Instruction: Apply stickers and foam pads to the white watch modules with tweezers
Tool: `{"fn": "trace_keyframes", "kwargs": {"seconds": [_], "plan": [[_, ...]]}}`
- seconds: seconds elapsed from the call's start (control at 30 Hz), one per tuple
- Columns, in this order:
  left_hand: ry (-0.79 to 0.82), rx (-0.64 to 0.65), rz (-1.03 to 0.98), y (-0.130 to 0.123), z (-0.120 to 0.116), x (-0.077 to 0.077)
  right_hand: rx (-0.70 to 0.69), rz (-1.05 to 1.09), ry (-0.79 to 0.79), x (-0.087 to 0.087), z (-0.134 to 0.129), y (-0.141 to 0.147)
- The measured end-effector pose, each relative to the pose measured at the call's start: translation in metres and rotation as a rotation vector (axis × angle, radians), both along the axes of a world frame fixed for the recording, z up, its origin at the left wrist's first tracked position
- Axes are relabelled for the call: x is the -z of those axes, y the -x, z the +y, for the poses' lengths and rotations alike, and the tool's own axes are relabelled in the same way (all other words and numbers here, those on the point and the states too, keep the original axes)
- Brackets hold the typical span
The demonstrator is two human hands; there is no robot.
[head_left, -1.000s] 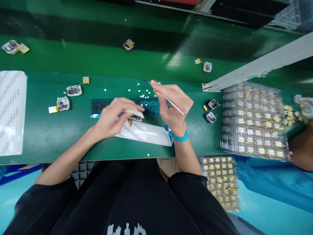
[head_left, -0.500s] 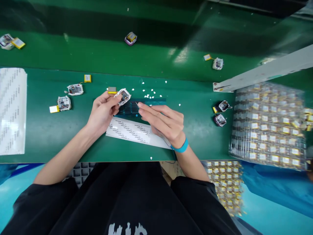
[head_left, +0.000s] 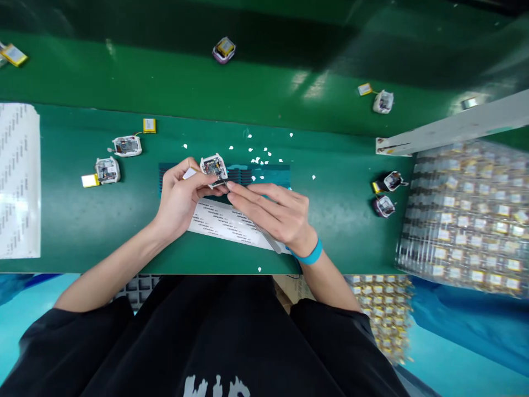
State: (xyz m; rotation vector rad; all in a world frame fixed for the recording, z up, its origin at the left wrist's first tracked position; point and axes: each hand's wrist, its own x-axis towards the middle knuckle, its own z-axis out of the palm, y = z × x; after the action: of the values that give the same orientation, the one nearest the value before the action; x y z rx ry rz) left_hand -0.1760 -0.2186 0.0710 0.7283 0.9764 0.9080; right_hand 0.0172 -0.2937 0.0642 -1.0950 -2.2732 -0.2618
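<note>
A wide green surface point(head_left: 82, 220) is seen from above, with a darker green strip behind it. Near the middle of the surface lies a long white paper strip with small printed lines point(head_left: 225, 223), and all other places are told from this strip.

Just behind the paper strip, a small white square case with an open circuit board inside point(head_left: 214, 166) is held up by the left hand point(head_left: 179, 196). The left fingers point(head_left: 190, 168) are closed around the case's left side. A small pale flat piece is also pinched there, but what it is cannot be told. The right hand point(head_left: 275, 215) is laid over the right end of the strip. Its fingers point(head_left: 239, 193) are stretched out long, and the tips are touching the near edge of the case. A thin metal tool seems to be tucked under this hand, but that is hard to tell.

The case is open and its inside can be seen, so the work on it looks only partly done. Little white scraps point(head_left: 258, 157) are scattered behind the strip. Two more open white cases point(head_left: 118, 157) are lying to the left of it. Two dark cases point(head_left: 386, 193) are lying to the right. Beyond those, clear trays of small yellow-tagged parts point(head_left: 467, 215) are stacked.
</note>
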Motion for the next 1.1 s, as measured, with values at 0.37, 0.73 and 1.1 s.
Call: {"fn": "trace_keyframes", "kwargs": {"seconds": [0.37,0.73,1.1], "plan": [[-0.065,0.026,0.169,-0.002,-0.003,-0.004,-0.017,-0.033,-0.005,-0.006,0.001,0.0],[-0.067,0.011,0.179,-0.002,-0.003,-0.005,-0.059,0.091,0.046,0.002,0.001,0.003],[-0.093,0.072,0.178,-0.004,-0.008,0.002,-0.028,0.306,0.173,0.005,-0.001,-0.003]]}}
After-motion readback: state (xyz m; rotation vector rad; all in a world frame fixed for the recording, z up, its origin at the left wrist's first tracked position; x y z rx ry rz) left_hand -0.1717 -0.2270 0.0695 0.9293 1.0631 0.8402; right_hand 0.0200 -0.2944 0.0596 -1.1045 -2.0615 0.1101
